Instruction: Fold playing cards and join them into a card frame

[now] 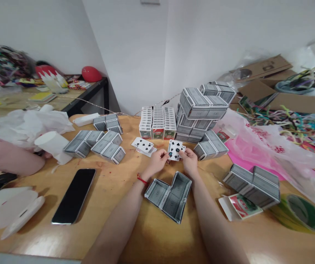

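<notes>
My left hand (159,161) and my right hand (189,159) both pinch a few playing cards (175,148), spades faces toward me, above the middle of the table. Left of them lie loose face-up playing cards (143,144). Between my forearms sits an open-topped box folded from playing cards (170,196), its grey patterned backs showing. Just right of my right hand is a closed card-built block (211,145). Behind my hands stand several rows of stacked card packs (157,123) beside a tall pile of card-built blocks (198,113).
A phone (74,196) lies at left, near a pink cylindrical case (11,156) and more card blocks (94,141). At right are another card block (252,185), an opened card pack (242,206), a green tape roll (300,212) and pink plastic (270,146).
</notes>
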`<act>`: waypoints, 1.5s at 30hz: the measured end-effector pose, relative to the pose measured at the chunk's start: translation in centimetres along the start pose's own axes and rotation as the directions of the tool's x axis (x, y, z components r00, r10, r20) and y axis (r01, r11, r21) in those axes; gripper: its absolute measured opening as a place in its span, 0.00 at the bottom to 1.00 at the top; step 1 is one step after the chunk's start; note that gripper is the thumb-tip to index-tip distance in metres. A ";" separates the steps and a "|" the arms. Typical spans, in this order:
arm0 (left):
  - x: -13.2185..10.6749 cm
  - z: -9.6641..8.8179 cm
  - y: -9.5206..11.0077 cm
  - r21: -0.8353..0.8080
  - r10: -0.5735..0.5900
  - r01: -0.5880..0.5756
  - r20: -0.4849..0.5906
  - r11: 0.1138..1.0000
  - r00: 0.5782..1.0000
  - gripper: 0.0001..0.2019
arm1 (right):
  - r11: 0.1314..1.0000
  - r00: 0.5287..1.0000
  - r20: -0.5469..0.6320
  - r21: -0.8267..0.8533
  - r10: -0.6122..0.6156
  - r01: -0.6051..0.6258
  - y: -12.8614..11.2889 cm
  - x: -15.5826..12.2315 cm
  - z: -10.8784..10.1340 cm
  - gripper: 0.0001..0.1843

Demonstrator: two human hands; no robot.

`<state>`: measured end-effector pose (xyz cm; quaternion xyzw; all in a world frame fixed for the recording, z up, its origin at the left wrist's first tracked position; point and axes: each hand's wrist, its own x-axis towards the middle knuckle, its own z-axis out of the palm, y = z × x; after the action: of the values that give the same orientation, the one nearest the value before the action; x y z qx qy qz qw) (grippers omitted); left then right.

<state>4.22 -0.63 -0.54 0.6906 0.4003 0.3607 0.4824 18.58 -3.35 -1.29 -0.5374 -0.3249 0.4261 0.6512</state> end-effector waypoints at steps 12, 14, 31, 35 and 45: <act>0.3 -0.3 -0.6 -0.070 -0.083 0.086 0.052 0.994 0.995 0.09 | 0.999 1.000 0.009 -0.034 0.003 -0.003 -0.6 -0.2 0.2 0.15; 0.1 -0.2 -0.4 -0.059 -0.075 0.077 0.042 0.995 0.996 0.09 | 1.000 1.000 0.007 -0.028 0.006 -0.006 -0.6 -0.2 0.2 0.15; -0.2 -0.8 0.3 0.248 0.112 -0.080 -0.120 0.966 0.986 0.06 | 0.973 0.980 0.161 -0.181 -0.115 0.143 -0.9 -0.7 0.4 0.23; -0.3 -0.7 0.6 0.302 0.123 -0.082 -0.119 0.950 0.985 0.06 | 0.965 0.982 0.151 -0.219 -0.112 0.143 -0.9 -0.6 0.3 0.15; -0.2 -0.8 0.6 0.328 0.182 -0.120 -0.165 0.937 0.969 0.05 | 0.959 0.982 0.165 -0.253 -0.090 0.130 -0.2 -0.6 0.4 0.12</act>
<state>3.52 -0.65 0.19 0.7495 0.4429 0.3933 0.2956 18.06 -3.71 -1.04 -0.5658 -0.4566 0.3821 0.5704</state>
